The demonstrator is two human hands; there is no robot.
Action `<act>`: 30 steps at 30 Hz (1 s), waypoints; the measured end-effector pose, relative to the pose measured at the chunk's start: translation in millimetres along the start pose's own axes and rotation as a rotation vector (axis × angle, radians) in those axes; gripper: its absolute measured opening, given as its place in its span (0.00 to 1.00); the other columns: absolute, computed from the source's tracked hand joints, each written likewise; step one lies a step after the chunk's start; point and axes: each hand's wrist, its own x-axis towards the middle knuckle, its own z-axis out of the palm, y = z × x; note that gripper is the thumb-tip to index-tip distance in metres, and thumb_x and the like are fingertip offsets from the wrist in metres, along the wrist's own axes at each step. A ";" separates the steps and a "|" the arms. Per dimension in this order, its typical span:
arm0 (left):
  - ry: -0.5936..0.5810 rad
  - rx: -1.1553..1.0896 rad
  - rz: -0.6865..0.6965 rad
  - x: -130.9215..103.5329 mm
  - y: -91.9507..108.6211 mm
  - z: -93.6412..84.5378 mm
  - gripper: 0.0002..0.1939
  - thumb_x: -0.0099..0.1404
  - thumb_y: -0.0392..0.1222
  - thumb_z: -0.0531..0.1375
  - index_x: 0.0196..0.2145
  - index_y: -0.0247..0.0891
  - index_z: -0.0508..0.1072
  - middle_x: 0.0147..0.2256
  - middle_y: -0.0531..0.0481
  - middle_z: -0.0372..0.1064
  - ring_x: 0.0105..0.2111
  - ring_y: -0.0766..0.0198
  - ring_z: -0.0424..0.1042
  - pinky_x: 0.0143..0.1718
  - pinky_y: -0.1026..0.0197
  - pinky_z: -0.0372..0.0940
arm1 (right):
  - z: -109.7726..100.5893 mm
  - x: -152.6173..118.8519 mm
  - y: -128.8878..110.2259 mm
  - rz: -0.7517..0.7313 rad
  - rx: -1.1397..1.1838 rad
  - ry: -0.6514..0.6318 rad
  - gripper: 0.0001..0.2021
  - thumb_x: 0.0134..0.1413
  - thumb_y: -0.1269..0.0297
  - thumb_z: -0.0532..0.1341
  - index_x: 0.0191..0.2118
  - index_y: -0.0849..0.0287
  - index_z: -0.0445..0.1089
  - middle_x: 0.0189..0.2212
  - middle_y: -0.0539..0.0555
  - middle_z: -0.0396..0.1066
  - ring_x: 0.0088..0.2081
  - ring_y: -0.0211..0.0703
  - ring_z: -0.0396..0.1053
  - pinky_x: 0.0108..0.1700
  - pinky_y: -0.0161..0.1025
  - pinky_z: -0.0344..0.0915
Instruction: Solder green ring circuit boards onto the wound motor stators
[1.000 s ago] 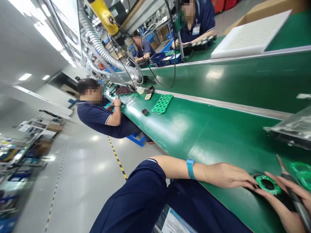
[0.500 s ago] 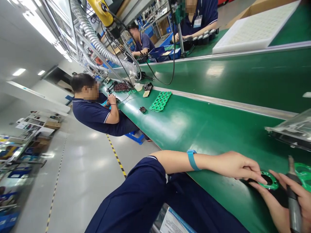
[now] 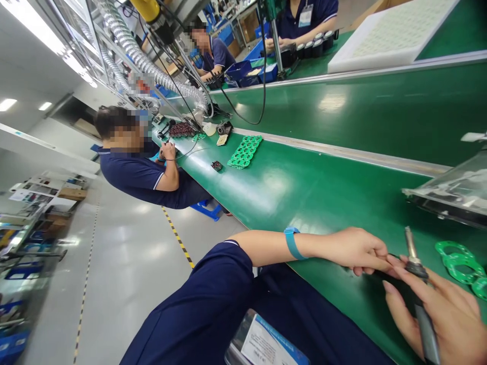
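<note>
Black-handled, metal-tipped soldering iron, cut off below, lies clamped in the right grip; left grip partly hidden, closure unclear.

Rings lie on the bench; panel farther left.

The soldering iron, with its bare metal tip, black collar and grey-black handle, is held aslant over the bench, tip towards the far edge. A dark piece beneath the fingers is mostly hidden, its shape unclear.
</note>
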 end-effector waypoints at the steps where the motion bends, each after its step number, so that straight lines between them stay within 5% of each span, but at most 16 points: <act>1: 0.018 -0.014 -0.009 0.3 -1.3 1.4 0.12 0.69 0.46 0.62 0.33 0.36 0.69 0.22 0.56 0.70 0.21 0.69 0.73 0.25 0.67 0.66 | -0.5 -0.9 0.9 -0.077 0.003 -0.046 0.34 0.55 0.56 0.67 0.67 0.30 0.61 0.48 0.56 0.81 0.47 0.62 0.80 0.42 0.58 0.76; 5: 0.104 -0.118 -0.063 -0.4 -3.9 9.3 0.11 0.67 0.45 0.65 0.35 0.34 0.71 0.23 0.56 0.70 0.20 0.70 0.72 0.24 0.68 0.66 | -6.6 0.6 -1.5 -0.193 -0.024 -0.100 0.34 0.57 0.71 0.65 0.68 0.46 0.61 0.48 0.61 0.81 0.50 0.63 0.79 0.47 0.57 0.73; 8: 0.177 -0.133 0.028 -0.9 -9.0 15.3 0.09 0.64 0.42 0.66 0.33 0.34 0.71 0.24 0.54 0.71 0.21 0.70 0.71 0.24 0.68 0.64 | -10.4 3.4 -3.8 -0.204 -0.055 -0.105 0.30 0.57 0.74 0.64 0.64 0.52 0.64 0.50 0.60 0.80 0.55 0.60 0.76 0.52 0.56 0.71; 12: 0.361 -0.019 0.245 -2.8 -19.5 23.1 0.03 0.63 0.36 0.64 0.33 0.35 0.73 0.28 0.53 0.72 0.26 0.70 0.70 0.30 0.67 0.64 | -12.8 3.0 -1.1 -0.156 -0.063 -0.115 0.29 0.57 0.76 0.62 0.63 0.52 0.64 0.50 0.58 0.80 0.57 0.56 0.74 0.55 0.55 0.69; 16: 0.491 0.043 0.299 -7.6 -25.6 29.2 0.06 0.69 0.42 0.62 0.36 0.36 0.74 0.31 0.50 0.73 0.29 0.68 0.70 0.32 0.65 0.65 | -14.3 1.3 -1.9 -0.121 -0.032 -0.104 0.29 0.58 0.77 0.62 0.64 0.52 0.63 0.50 0.57 0.80 0.56 0.55 0.74 0.54 0.55 0.68; 25: 0.444 -0.281 0.172 2.6 -30.4 28.8 0.08 0.67 0.43 0.63 0.36 0.36 0.70 0.27 0.51 0.72 0.26 0.69 0.71 0.28 0.67 0.67 | -30.3 2.1 -7.3 0.102 0.131 -0.025 0.32 0.67 0.60 0.62 0.72 0.52 0.53 0.47 0.57 0.81 0.54 0.56 0.75 0.56 0.58 0.69; 30: 0.421 -0.346 0.130 5.6 -30.2 26.9 0.09 0.65 0.42 0.65 0.34 0.35 0.70 0.26 0.50 0.74 0.26 0.69 0.74 0.30 0.66 0.70 | -55.1 2.5 -17.6 0.178 0.286 0.051 0.23 0.68 0.56 0.60 0.65 0.54 0.67 0.37 0.56 0.82 0.43 0.53 0.78 0.49 0.56 0.72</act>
